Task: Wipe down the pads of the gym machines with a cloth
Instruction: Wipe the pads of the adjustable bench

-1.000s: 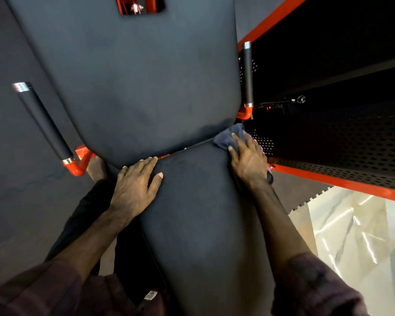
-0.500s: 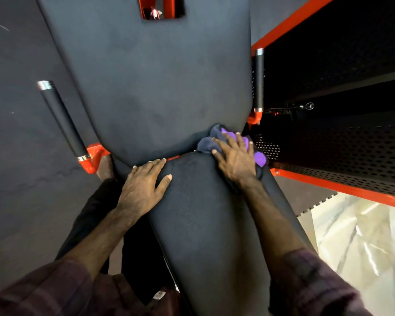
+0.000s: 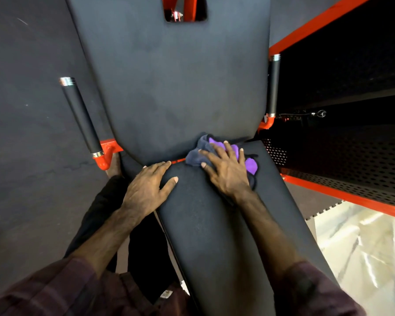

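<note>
Pressing: the right hand (image 3: 228, 172) lies flat on the cloth (image 3: 198, 156), fingers spread and nearly straight, pinning it to the seat pad (image 3: 214, 224).
Cloth: bunched, dark blue-grey with purple patches showing between and beside the fingers; it sits at the far end of the seat pad, at about 12 o'clock from the right wrist, right at the seam where the seat pad meets the back pad (image 3: 173, 87). Its far edge touches the base of the back pad.
Left hand (image 3: 146, 190): flat on the seat pad's left edge, at 9 o'clock from the cloth, fingers straight and close together, thumb splayed toward the cloth; it holds nothing. Its fingertips reach the seam.
Back pad: large, black, rising toward 12 o'clock, with a rectangular cut-out near its top showing red frame.
Left handle (image 3: 81, 117): black grip with a chrome cap, at 10 o'clock from the left hand, on a red bracket.
Right handle (image 3: 273, 85): the same kind, at 1 o'clock from the right hand.
Sleeves: dark plaid, at 6 o'clock.
Panel (image 3: 351, 167): black perforated metal with red trim, at 3 o'clock.
</note>
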